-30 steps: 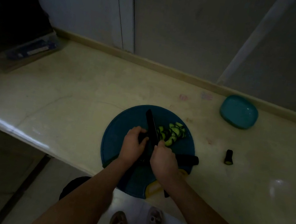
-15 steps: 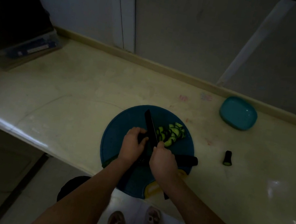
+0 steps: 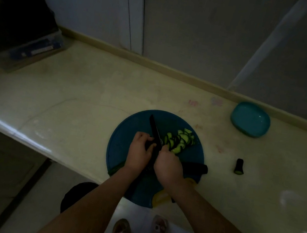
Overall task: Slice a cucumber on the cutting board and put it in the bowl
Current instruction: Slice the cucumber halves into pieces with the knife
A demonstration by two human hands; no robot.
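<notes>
- Dim light, so we are noting only what reads clearly.
- We are seeing a round blue cutting board (image 3: 125,138) lying low in the centre of the frame, on a cream countertop (image 3: 82,101), its near edge overhanging the counter.
- The left hand (image 3: 138,153) is curling its fingers over the dark cucumber (image 3: 149,146), pinning it to the board just left of the blade.
- The right hand (image 3: 169,166) is clenching round the handle of a black-bladed knife (image 3: 154,130); the handle itself is hidden under the hand. The blade is pointing up the frame, between the two hands.
- A fanned heap of cucumber slices (image 3: 180,140) is lying on the board just right of the blade.
- A dark cylinder (image 3: 197,167) is sticking out to the right of the right hand at the board's edge; we cannot tell what it is.
- A cut cucumber end (image 3: 239,166) is standing on the counter, right of the board and apart from it.
- The teal bowl (image 3: 248,119) is sitting at the upper right, near the wall, well apart from the board.
- A box with a blue label (image 3: 36,49) is showing at the upper left.
</notes>
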